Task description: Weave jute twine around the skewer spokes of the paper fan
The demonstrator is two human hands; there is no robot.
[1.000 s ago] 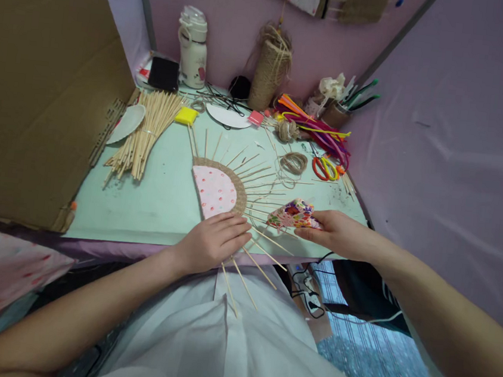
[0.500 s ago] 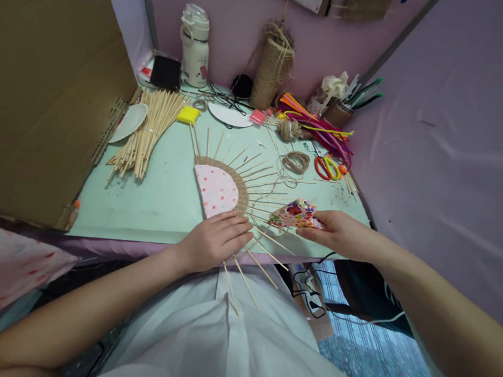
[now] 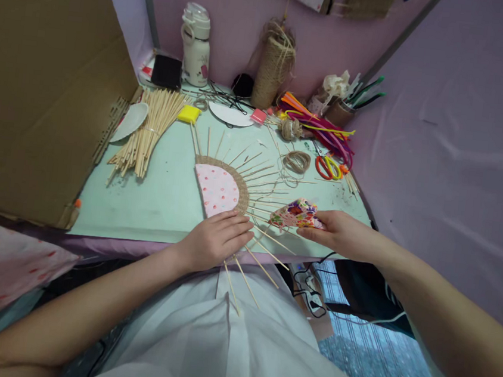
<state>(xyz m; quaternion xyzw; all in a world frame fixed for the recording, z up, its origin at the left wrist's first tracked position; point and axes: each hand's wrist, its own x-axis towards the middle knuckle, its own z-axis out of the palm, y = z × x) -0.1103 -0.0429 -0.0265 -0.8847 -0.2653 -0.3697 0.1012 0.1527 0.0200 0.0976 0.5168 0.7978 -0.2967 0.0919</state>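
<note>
Head view: the left hand point(image 3: 217, 242) lies flat with fingers extended, clenching nothing visible, over the lower end of the polka-dot half-disc point(image 3: 218, 190), which sits at the near edge of the table point(image 3: 141, 210), thin sticks point(image 3: 262, 267) fanning out. The right hand point(image 3: 348, 234) pinches a folded floral cloth point(image 3: 296, 213) over the sticks. The step looks like steadying the half-disc; the next move calls for light, snag-free handling.

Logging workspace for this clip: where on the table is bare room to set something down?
The widest bare patch of table lies between the stick bundle and the dotted half-circle. A smaller one lies between the scissors and right hand. The back is crowded from the bottle to the brown cup.
</note>
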